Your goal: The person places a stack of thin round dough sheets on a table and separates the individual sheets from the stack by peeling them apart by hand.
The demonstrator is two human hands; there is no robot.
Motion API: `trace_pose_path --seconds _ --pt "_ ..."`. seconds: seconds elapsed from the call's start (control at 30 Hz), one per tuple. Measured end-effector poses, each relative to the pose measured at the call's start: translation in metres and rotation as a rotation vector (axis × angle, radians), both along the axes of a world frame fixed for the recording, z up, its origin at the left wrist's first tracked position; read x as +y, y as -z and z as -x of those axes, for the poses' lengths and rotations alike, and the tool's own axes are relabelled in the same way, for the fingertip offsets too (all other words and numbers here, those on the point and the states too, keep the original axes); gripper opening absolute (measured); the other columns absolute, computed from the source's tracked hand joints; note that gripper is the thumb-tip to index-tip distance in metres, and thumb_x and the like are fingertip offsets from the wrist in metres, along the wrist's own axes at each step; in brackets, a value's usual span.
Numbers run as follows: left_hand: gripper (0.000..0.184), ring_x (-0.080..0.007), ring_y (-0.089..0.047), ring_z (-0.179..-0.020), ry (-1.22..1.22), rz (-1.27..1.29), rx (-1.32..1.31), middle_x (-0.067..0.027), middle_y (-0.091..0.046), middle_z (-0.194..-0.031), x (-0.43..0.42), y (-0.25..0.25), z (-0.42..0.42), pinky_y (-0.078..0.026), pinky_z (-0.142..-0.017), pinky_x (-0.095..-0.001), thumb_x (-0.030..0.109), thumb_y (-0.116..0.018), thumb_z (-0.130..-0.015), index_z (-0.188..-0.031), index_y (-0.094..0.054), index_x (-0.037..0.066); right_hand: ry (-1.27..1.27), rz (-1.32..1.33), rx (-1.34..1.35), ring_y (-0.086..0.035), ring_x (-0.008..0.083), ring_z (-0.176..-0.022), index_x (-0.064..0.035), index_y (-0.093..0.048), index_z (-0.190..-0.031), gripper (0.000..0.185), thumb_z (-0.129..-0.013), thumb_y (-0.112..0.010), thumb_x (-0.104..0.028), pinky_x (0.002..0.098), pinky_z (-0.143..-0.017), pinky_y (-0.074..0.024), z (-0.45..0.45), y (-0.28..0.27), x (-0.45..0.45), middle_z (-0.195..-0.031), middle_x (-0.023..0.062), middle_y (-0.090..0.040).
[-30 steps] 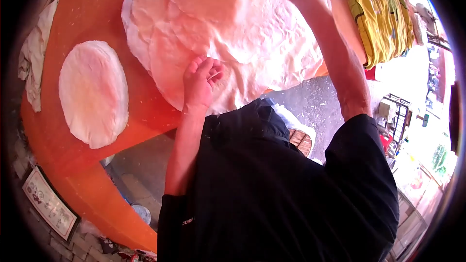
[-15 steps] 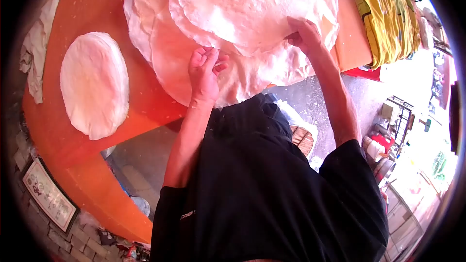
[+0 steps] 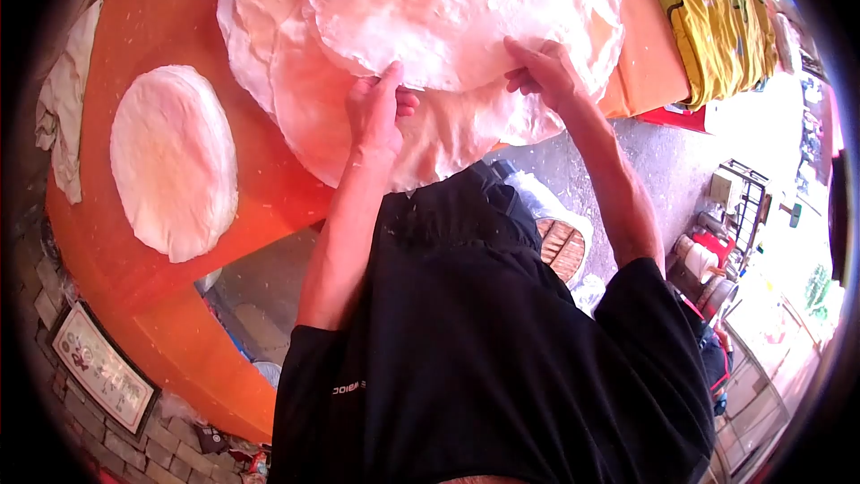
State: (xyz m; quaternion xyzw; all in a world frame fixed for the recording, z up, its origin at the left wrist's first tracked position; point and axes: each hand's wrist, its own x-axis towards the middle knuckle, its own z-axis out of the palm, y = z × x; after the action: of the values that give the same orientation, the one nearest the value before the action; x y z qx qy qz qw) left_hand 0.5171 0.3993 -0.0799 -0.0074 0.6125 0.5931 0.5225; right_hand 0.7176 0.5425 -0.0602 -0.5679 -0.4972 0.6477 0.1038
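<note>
A thin round sheet of dough (image 3: 448, 18) lies on top of larger, wrinkled dough sheets (image 3: 300, 90) at the table's near edge. My left hand (image 3: 376, 112) pinches the near rim of the top sheet, thumb above and fingers curled beneath. To its right, my right hand (image 3: 545, 73) grips the same rim, its thumb pressed on the upper face and its fingers bent under. The fingertips below the sheet are partly hidden. Apart from these, a smaller stack of round dough sheets (image 3: 175, 161) sits on the left.
The orange table (image 3: 264, 184) bends around on the left and is dusted with flour. A yellow cloth (image 3: 717, 31) covers something at the right; a white cloth (image 3: 67, 112) hangs off the far left edge. A round slatted container (image 3: 563, 246) stands on the floor beside my legs.
My right hand has slid left along the rim, closer to my left hand. My left hand has moved up, its thumb now on the sheet's edge. The view has shifted slightly.
</note>
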Motion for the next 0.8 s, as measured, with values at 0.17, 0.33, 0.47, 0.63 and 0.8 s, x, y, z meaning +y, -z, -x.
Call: trace_pose_path --seconds 0.17,0.33,0.47,0.63,0.8 --pt "0.015 -0.0132 -0.056 -0.048 -0.030 -0.061 -0.133 -0.0050 -0.060 -0.065 0.003 -0.008 0.010 -0.041 -0.041 -0.0225 0.019 -0.063 -0.086 -0.080 -0.059 0.005 -0.106 -0.315 -0.271 -0.062 0.0181 -0.058 0.0048 -0.061 -0.088 0.053 -0.078 -0.071 -0.047 0.0265 -0.050 -0.0465 -0.014 -0.019 -0.006 -0.071 0.0118 -0.064" --pt "0.013 -0.0170 -0.058 -0.056 -0.080 -0.222 -0.321 -0.0065 -0.061 -0.066 0.028 -0.043 0.026 -0.042 -0.047 -0.0260 0.016 -0.059 -0.087 -0.078 -0.059 0.007 -0.398 -1.448 -0.462 -0.049 0.0327 -0.118 -0.0040 -0.047 -0.128 0.090 -0.059 -0.082 -0.052 0.0466 -0.091 -0.0428 0.002 -0.063 -0.030 -0.123 0.0231 -0.053" --pt "0.015 -0.0190 -0.060 -0.061 -0.013 -0.266 -0.255 -0.0090 -0.064 -0.071 0.037 -0.050 0.038 -0.044 -0.050 -0.0274 0.018 -0.058 -0.089 -0.082 -0.060 0.004 -0.648 -1.364 -0.338 -0.063 0.0291 -0.091 -0.0105 -0.066 -0.101 0.030 -0.071 -0.071 -0.018 0.0393 -0.072 -0.0519 0.027 -0.025 0.009 -0.096 0.0126 -0.066" --pt "0.023 -0.0155 -0.060 -0.064 0.033 -0.212 -0.030 -0.0055 -0.062 -0.073 -0.036 -0.052 0.051 -0.046 -0.056 -0.0256 0.027 -0.062 -0.088 -0.087 -0.060 0.004 -0.545 -1.565 -0.512 -0.066 0.0248 -0.072 -0.0173 -0.070 -0.098 0.018 -0.081 -0.064 -0.015 0.0341 -0.063 -0.0521 0.058 -0.126 0.023 -0.085 0.0094 -0.068" --pt "0.023 -0.0109 -0.059 -0.070 -0.032 0.139 0.371 -0.0024 -0.061 -0.081 -0.145 -0.012 0.054 -0.046 -0.060 -0.0218 0.021 -0.062 -0.088 -0.101 -0.057 0.002 -0.781 -1.541 -0.253 -0.063 0.0250 -0.074 -0.0085 -0.067 -0.084 0.018 -0.070 -0.057 -0.005 0.0352 -0.062 -0.0512 0.066 -0.121 -0.053 -0.079 0.0076 -0.064"
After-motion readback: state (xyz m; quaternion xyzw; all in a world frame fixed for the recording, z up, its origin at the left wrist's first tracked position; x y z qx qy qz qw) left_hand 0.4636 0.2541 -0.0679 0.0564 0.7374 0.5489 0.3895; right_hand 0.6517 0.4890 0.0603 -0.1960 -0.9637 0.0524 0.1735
